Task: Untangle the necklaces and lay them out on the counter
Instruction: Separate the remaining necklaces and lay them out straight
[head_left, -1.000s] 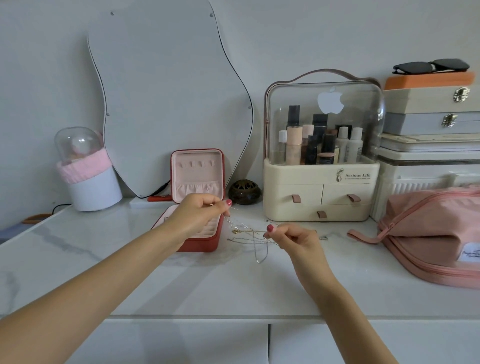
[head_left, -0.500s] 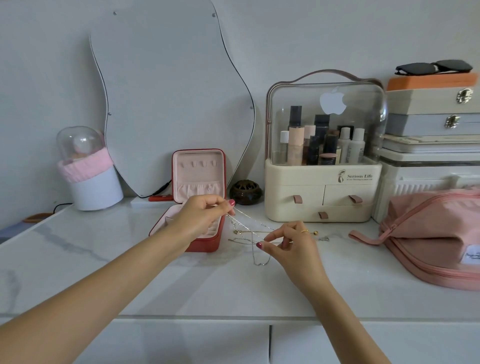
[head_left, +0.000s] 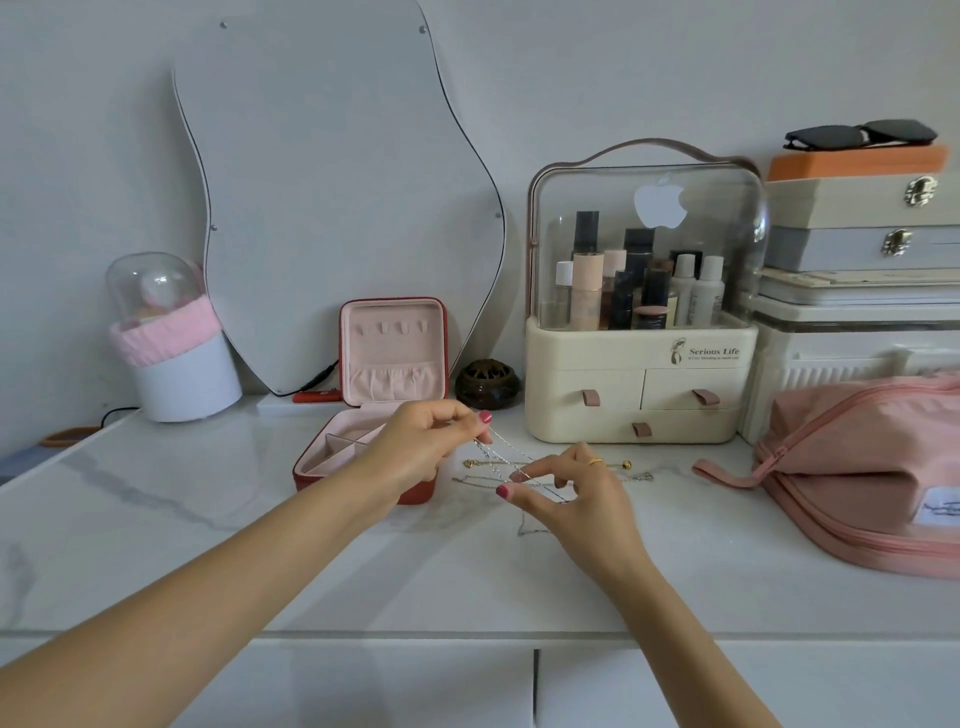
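Above the white marble counter (head_left: 218, 525), the left hand (head_left: 421, 447) and right hand (head_left: 569, 496) each pinch a strand of the thin silver and gold chain necklaces (head_left: 498, 460), stretched between them. Chains cross, apparently tangled; none looks laid out separately yet.

The white marble counter (head_left: 208, 561) carries an open red jewellery box (head_left: 363, 457) near its centre, with thin chains (head_left: 636, 475) lying just at its 3 o'clock. At 10 o'clock stands a domed white holder (head_left: 176, 358); at 12 o'clock a wavy mirror (head_left: 337, 208) and dark round burner (head_left: 487, 383). A cream cosmetics organiser (head_left: 639, 384) sits at 1 o'clock, stacked cases (head_left: 852, 332) at 2 o'clock and a pink bag (head_left: 872, 467) at 3 o'clock.
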